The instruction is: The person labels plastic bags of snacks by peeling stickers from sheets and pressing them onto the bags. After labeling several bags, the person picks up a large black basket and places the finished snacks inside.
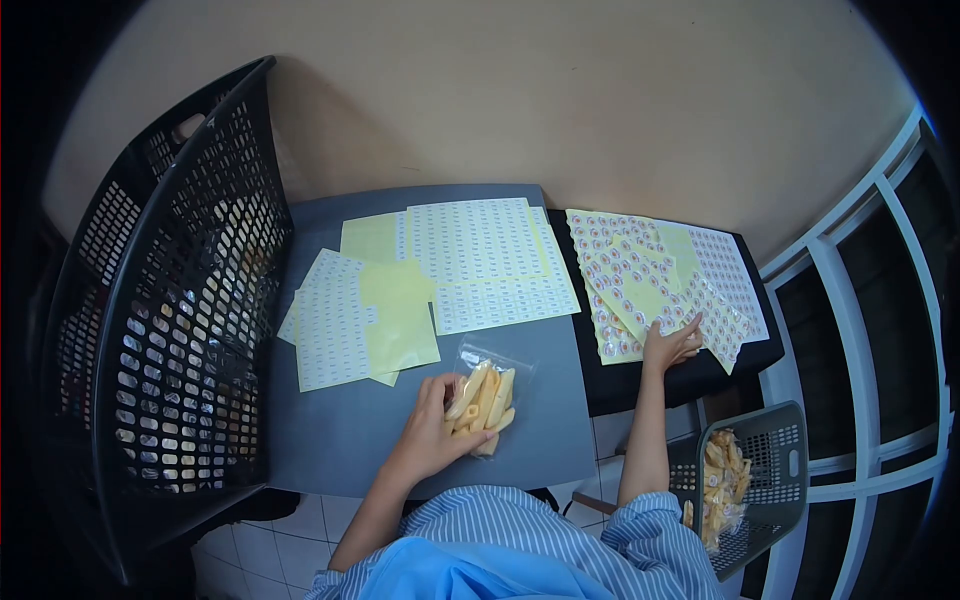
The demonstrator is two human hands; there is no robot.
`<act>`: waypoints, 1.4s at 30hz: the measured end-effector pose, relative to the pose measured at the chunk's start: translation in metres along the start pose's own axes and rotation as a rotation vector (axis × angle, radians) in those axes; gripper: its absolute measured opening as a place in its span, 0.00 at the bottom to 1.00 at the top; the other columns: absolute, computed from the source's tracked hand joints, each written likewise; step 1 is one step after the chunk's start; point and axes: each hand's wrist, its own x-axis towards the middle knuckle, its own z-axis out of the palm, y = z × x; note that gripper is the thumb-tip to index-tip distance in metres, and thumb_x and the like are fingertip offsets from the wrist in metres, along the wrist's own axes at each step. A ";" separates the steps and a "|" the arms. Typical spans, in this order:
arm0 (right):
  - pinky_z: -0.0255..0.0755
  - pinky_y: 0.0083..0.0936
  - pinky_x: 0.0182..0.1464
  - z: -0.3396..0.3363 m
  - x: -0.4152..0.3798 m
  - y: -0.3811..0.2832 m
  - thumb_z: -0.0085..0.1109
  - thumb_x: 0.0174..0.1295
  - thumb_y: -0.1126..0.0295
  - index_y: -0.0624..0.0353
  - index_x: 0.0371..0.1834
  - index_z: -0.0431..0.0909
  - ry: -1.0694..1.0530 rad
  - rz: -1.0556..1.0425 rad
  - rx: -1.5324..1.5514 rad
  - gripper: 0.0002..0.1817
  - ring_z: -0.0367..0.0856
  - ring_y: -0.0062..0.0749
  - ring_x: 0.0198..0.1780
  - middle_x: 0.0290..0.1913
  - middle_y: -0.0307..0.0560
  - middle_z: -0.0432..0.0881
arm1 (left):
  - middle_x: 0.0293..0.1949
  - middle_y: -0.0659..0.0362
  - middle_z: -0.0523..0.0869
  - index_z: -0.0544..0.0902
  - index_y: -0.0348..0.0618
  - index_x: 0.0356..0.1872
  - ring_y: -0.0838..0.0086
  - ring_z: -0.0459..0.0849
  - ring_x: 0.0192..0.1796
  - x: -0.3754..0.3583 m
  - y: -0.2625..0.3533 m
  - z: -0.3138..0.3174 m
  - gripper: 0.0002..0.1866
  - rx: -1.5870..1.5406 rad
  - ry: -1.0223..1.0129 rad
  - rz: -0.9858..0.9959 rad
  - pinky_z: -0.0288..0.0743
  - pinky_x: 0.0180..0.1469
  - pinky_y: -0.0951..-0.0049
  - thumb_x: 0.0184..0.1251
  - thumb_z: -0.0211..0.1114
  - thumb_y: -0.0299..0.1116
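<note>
My left hand [432, 430] is closed around the left side of a clear plastic bag of pale yellow stick-shaped snacks [485, 405], near the front of the grey table [530, 370]. My right hand [672, 347] touches the lower edge of the round-sticker sheets [640, 285] on the black surface. Its thumb and forefinger are apart over the sheet, the other fingers curled; no loose sticker shows between them. One of these sheets lies slanted over the others, with bare yellow backing where stickers are gone.
Sheets of small printed labels [480, 240] overlap on the grey table. A tall dark crate [190, 190] with packed bags inside stands at the left. Lower right, a grey-green basket [780, 475] contains bagged snacks [724, 480]. Beyond it is a white-framed structure [850, 350].
</note>
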 end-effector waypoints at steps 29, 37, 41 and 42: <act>0.59 0.28 0.49 -0.116 -0.132 -0.169 0.63 0.44 0.70 0.59 0.25 0.79 -0.991 -0.490 0.690 0.06 0.65 0.36 0.43 0.37 0.44 0.69 | 0.48 0.50 0.71 0.58 0.34 0.52 0.70 0.72 0.52 0.032 -0.036 0.005 0.37 -0.730 -0.045 0.083 0.66 0.53 0.73 0.43 0.71 0.33; 0.59 0.28 0.49 -0.114 -0.136 -0.169 0.63 0.44 0.69 0.59 0.24 0.79 -0.984 -0.483 0.682 0.06 0.65 0.36 0.42 0.36 0.44 0.69 | 0.48 0.49 0.71 0.58 0.34 0.52 0.70 0.71 0.52 0.033 -0.038 0.005 0.37 -0.727 -0.048 0.097 0.66 0.53 0.73 0.43 0.71 0.33; 0.60 0.28 0.48 -0.112 -0.140 -0.167 0.63 0.43 0.69 0.59 0.24 0.78 -0.978 -0.459 0.691 0.07 0.65 0.35 0.42 0.36 0.43 0.69 | 0.48 0.50 0.71 0.58 0.34 0.52 0.70 0.71 0.52 0.032 -0.037 0.003 0.37 -0.714 -0.058 0.092 0.66 0.53 0.73 0.43 0.71 0.33; 0.60 0.28 0.48 -0.111 -0.141 -0.166 0.63 0.43 0.69 0.59 0.24 0.78 -0.978 -0.453 0.692 0.07 0.65 0.35 0.42 0.36 0.43 0.69 | 0.48 0.50 0.71 0.58 0.35 0.52 0.70 0.71 0.52 0.032 -0.037 0.003 0.37 -0.717 -0.058 0.095 0.66 0.53 0.73 0.42 0.71 0.33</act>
